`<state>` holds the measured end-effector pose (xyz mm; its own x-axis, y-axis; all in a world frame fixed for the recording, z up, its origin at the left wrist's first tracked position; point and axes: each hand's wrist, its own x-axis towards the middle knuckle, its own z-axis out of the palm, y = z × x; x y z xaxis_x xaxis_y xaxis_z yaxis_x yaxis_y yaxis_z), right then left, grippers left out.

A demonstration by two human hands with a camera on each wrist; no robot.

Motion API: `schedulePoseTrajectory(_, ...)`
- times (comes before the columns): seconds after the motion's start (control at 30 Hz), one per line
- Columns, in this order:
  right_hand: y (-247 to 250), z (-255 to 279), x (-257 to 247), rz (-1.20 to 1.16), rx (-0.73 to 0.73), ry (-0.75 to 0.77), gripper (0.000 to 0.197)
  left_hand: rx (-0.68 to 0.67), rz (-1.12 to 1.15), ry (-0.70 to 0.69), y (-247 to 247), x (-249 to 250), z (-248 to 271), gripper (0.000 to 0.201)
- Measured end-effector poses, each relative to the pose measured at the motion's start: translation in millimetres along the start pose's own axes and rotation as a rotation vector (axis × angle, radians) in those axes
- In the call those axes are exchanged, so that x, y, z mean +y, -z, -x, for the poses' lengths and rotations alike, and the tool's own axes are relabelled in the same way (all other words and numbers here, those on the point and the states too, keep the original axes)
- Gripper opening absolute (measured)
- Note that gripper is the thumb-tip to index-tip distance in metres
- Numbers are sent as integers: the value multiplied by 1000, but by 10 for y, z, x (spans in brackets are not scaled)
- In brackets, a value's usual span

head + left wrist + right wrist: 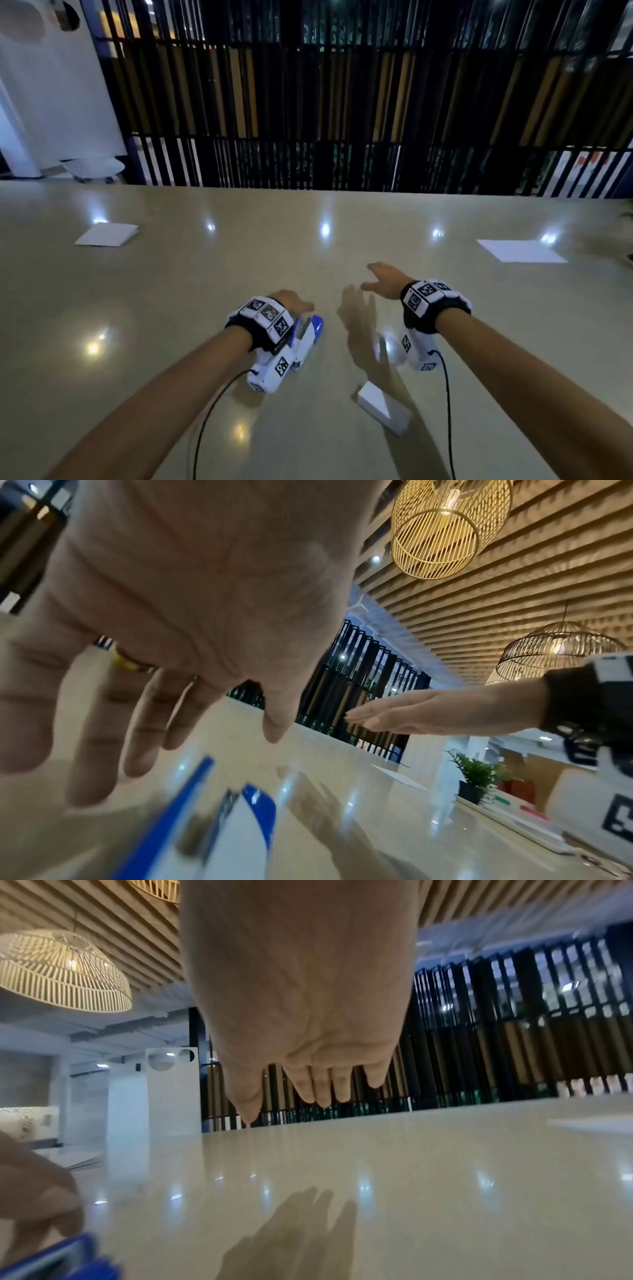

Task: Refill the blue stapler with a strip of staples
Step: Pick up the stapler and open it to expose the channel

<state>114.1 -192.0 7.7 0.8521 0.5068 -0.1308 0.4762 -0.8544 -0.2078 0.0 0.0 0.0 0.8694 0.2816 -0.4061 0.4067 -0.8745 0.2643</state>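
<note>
The blue stapler (310, 327) lies on the table (171, 308) under the left hand (291, 301), whose fingers hang straight above it without gripping, probably to steady or open it. The right hand (383, 282) hovers flat and empty to the right. 1 white box (382, 407), likely staples, sits near; 2 papers (107, 234) lie far.

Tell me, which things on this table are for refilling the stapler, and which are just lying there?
For the job:
blue and white plastic stapler, under the left hand
small white cardboard box, perhaps holding staples
right hand, hovering open

Lying about:
white folded paper, far left
flat white sheet, far right
</note>
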Motion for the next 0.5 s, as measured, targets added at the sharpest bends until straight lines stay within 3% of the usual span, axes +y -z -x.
schedulePoseTrajectory(0.07,-231,78,-77,-53,-70,28,66,-25,70,1,-227,-15,-40,49)
schedulePoseTrajectory(0.17,-586,215,-224,-98,-143,58,61,73,183,33,-498,-46,-101,44)
schedulePoseTrajectory(0.3,-652,279,-375,-165,-166,68,35,193,217,47,-605,-66,-145,70)
schedulePoseTrajectory(0.5,-619,326,-474,-184,-168,97,46,293,143,45,-623,-90,-141,41)
